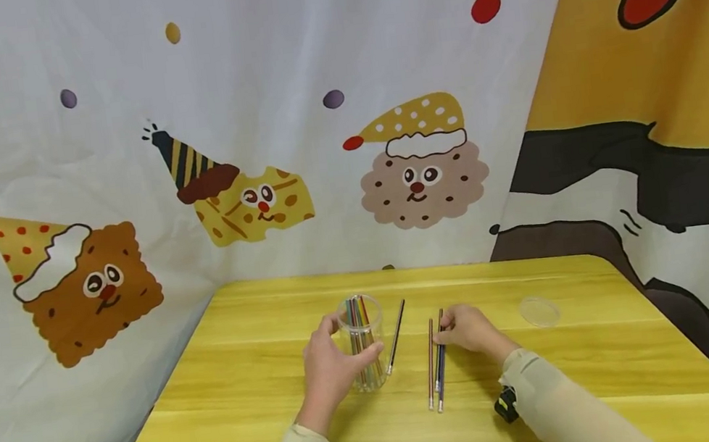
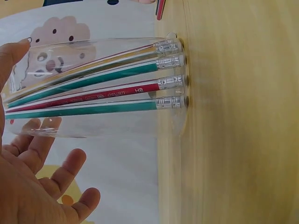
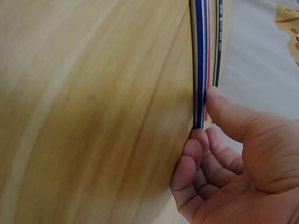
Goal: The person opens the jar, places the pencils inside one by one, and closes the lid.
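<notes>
My left hand (image 1: 332, 369) grips a clear cylindrical jar (image 2: 126, 133) standing upright on the table, thumb on one side and fingers on the other. Inside it stand several pencils (image 2: 117, 93), green, red and gold, with metal-ringed ends at the bottom. To the right, my right hand (image 1: 468, 328) pinches a dark blue pencil (image 3: 200, 60) near its far end, thumb against its side and fingertips at its tip. Another dark pencil lies close along it, and a reddish pencil (image 1: 431, 369) lies just to the left. Between jar and hand lies a black pencil (image 1: 397, 334).
A round clear lid (image 1: 539, 311) lies flat on the yellow wood-grain table (image 1: 220, 426), right of my right hand. Behind the table hangs a white curtain (image 1: 257, 57) with cartoon biscuits and cheese.
</notes>
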The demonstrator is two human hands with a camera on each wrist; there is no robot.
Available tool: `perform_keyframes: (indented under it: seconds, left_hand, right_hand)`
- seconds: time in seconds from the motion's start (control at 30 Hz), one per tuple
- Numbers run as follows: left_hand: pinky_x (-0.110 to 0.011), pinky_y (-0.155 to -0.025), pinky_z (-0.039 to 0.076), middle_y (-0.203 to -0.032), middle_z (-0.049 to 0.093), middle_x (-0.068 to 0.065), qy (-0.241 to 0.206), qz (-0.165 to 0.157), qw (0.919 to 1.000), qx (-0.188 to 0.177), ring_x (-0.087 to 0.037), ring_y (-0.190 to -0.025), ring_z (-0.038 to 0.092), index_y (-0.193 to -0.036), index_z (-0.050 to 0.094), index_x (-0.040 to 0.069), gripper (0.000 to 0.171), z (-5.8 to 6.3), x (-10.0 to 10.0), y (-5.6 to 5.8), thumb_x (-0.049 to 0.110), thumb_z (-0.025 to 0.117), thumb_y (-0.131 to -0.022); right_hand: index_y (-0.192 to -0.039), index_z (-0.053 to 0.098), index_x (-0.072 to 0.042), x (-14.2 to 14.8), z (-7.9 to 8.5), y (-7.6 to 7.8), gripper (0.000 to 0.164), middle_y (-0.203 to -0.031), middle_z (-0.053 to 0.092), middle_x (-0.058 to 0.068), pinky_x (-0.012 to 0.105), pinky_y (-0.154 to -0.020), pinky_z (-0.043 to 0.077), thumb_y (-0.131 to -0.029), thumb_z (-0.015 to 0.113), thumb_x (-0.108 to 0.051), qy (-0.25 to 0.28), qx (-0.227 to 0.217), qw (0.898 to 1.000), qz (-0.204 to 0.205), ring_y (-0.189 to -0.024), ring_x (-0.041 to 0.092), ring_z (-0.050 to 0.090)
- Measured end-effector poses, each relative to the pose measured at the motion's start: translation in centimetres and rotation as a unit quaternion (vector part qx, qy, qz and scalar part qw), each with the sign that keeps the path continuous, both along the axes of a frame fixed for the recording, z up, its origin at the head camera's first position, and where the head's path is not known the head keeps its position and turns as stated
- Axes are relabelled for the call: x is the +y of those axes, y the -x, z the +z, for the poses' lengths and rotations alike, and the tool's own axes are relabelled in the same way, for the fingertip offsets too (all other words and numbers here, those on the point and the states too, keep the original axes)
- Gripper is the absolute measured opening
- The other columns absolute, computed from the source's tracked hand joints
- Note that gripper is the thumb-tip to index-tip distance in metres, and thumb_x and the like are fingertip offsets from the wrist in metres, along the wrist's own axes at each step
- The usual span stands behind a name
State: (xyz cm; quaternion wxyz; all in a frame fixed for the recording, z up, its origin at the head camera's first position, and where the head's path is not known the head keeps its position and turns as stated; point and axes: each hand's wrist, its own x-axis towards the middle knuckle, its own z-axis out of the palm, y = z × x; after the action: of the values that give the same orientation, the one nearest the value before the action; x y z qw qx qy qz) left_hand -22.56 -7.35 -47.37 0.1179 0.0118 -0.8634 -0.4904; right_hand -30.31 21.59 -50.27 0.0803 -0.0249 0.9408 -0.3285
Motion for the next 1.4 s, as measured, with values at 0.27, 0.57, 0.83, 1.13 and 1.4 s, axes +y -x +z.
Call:
perform_keyframes:
  seconds: [0.27,0.57,0.83,1.13,1.4]
  left_hand:
    - [-0.065,-0.105,0.053,-0.139,0.068,-0.010,0.004,0.001,1.0000,0.005,-0.040,-0.129,0.062,-0.135,0.065,0.019,0.077,0.2,0.2,0.1,0.049,0.098,-0.073]
    - [-0.064,-0.104,0.054,-0.140,0.068,-0.011,0.007,0.001,1.0000,-0.003,-0.041,-0.129,0.062,-0.134,0.065,0.018,0.077,-0.1,0.2,0.1,0.050,0.098,-0.073]
    - [-0.067,-0.104,0.053,-0.141,0.066,-0.011,0.017,0.009,0.9997,-0.014,-0.042,-0.131,0.060,-0.137,0.063,0.017,0.080,0.0,-0.4,0.0,0.050,0.097,-0.074]
    - [-0.064,-0.104,0.055,-0.140,0.067,-0.012,0.022,-0.002,0.9998,0.000,-0.040,-0.129,0.062,-0.140,0.063,0.017,0.081,0.1,-0.4,0.0,0.050,0.097,-0.074]
    - [-0.065,-0.105,0.053,-0.140,0.067,-0.013,0.018,-0.005,0.9998,-0.001,-0.041,-0.131,0.061,-0.142,0.062,0.016,0.083,0.4,0.0,-0.1,0.049,0.097,-0.075]
  right_hand:
    - [-0.108,0.067,-0.001,0.7,0.1,0.3,0.030,-0.100,0.069,0.010,0.034,-0.075,0.052,-0.091,0.087,-0.015,-0.002,0.012,1.000,0.006,-0.088,0.021,0.060]
    - [-0.108,0.065,0.000,2.8,0.5,-0.4,0.032,-0.099,0.067,0.011,0.035,-0.073,0.051,-0.089,0.087,-0.013,-0.012,-0.008,1.000,-0.002,-0.087,0.023,0.059]
    - [-0.075,0.052,-0.010,5.1,1.0,-0.5,0.030,-0.071,0.048,0.001,0.027,-0.056,0.037,-0.086,0.079,-0.004,-0.061,-0.019,0.998,-0.010,-0.062,0.016,0.044]
    - [-0.058,0.037,-0.021,5.9,1.3,-0.7,0.048,-0.051,0.030,-0.008,0.023,-0.047,0.027,-0.092,0.069,-0.009,-0.042,-0.034,0.999,-0.001,-0.046,0.009,0.027]
    - [-0.129,0.065,0.004,4.9,8.2,-1.0,0.029,-0.105,0.070,0.016,0.040,-0.078,0.063,-0.107,0.059,-0.015,0.085,0.052,0.995,0.018,-0.089,0.023,0.068]
